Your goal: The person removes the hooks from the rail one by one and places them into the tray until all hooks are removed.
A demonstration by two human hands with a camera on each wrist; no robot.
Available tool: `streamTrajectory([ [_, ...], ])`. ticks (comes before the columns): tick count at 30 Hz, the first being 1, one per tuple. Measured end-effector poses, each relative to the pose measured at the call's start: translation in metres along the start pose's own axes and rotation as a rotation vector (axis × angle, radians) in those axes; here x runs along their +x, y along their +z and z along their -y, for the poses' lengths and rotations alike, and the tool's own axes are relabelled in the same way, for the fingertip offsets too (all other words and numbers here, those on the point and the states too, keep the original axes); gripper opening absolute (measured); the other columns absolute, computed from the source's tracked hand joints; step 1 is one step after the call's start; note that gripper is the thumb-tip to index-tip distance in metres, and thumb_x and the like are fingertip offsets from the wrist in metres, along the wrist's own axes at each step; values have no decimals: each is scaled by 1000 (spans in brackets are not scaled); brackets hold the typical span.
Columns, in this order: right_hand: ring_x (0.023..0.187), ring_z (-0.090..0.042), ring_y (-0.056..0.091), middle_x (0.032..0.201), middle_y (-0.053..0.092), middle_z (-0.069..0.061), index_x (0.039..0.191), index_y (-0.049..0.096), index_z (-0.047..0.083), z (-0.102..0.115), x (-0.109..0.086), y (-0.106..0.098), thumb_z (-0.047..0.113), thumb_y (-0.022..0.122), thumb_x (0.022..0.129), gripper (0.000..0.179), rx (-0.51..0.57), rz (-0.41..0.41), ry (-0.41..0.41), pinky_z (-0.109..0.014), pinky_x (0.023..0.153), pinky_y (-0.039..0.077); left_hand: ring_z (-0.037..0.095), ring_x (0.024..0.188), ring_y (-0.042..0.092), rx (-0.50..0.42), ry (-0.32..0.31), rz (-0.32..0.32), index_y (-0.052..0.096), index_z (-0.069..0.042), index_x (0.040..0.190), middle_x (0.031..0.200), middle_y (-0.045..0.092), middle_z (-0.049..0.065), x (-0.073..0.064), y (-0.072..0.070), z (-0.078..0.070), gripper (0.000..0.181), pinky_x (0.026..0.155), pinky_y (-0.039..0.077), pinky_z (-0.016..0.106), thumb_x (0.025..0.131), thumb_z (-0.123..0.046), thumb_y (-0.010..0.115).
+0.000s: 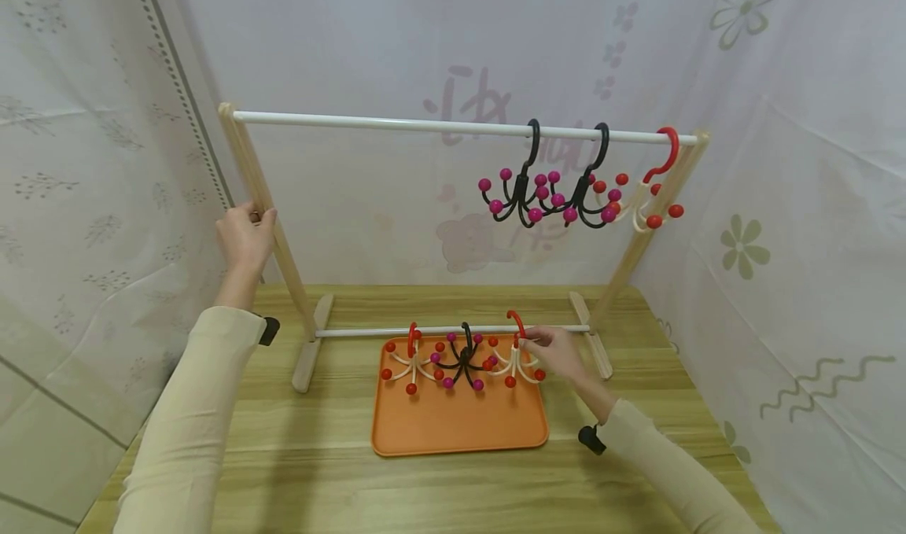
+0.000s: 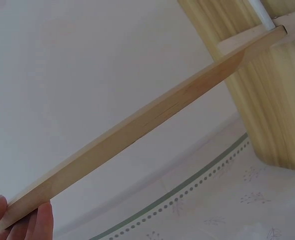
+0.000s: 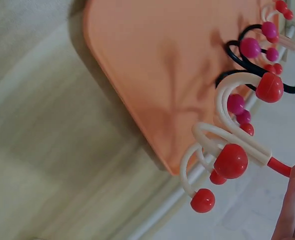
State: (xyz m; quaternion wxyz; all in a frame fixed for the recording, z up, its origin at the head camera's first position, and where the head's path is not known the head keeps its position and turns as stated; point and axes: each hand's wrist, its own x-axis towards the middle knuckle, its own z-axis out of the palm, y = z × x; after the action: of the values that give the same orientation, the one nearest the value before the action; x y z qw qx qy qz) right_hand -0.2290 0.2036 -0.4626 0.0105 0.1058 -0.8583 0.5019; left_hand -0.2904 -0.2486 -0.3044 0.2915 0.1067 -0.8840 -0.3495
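My left hand (image 1: 245,239) grips the left wooden post (image 1: 286,267) of a garment rack, with thumb and fingers on either side of it in the left wrist view. At the tray's right back corner, my right hand (image 1: 559,351) pinches the red hook of a white multi-arm hanger (image 3: 232,135) with red ball tips. That hanger is upright, and a shadow falls on the orange tray (image 1: 460,432) near it. Also at the tray are a black hanger (image 1: 464,357) with magenta balls and another white hanger (image 1: 414,365) with a red hook.
From the white top rail (image 1: 382,123) hang two black hangers (image 1: 522,192) and one red-hooked white hanger (image 1: 640,200), toward the right end. A lower white rail (image 1: 354,333) runs behind the tray. The rack's feet (image 1: 307,361) stand on the wooden table (image 1: 318,471). Patterned cloth (image 1: 340,204) surrounds it.
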Motion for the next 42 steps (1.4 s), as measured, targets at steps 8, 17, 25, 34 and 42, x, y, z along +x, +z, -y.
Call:
streamTrajectory([
  [8,75,-20,60,88,65,-14,95,66,1,-15,-6,11,11,64,81,17,15,-38,36,-32,60,47,30,71,50,-3,6,7,55,6,80,89,60,26,0,1,1,31,60,36,36,92,-20,45],
  [17,80,-35,60,88,64,-17,99,65,-2,-22,-7,18,8,63,81,20,37,-74,-23,-28,59,48,32,76,51,-8,-6,13,54,6,81,91,60,26,0,2,1,31,66,36,39,92,-21,44],
  [25,79,-38,59,87,63,-22,97,63,-7,-27,-10,26,0,61,81,18,63,-100,-73,-30,61,49,31,72,49,9,4,17,53,5,78,90,60,25,-1,2,0,30,63,36,38,92,-21,45],
  [34,72,-28,62,83,65,-17,92,66,-4,-26,-11,27,1,63,79,14,-7,-117,-83,-26,56,48,24,63,46,-2,15,2,53,3,76,85,61,24,1,0,-2,28,53,34,30,91,-19,47],
  [42,67,-26,60,84,65,-7,97,67,6,-34,2,16,25,64,82,25,-25,-94,-106,-37,47,45,23,64,46,2,1,26,52,3,76,88,61,24,0,-2,-1,28,53,34,30,92,-20,45],
])
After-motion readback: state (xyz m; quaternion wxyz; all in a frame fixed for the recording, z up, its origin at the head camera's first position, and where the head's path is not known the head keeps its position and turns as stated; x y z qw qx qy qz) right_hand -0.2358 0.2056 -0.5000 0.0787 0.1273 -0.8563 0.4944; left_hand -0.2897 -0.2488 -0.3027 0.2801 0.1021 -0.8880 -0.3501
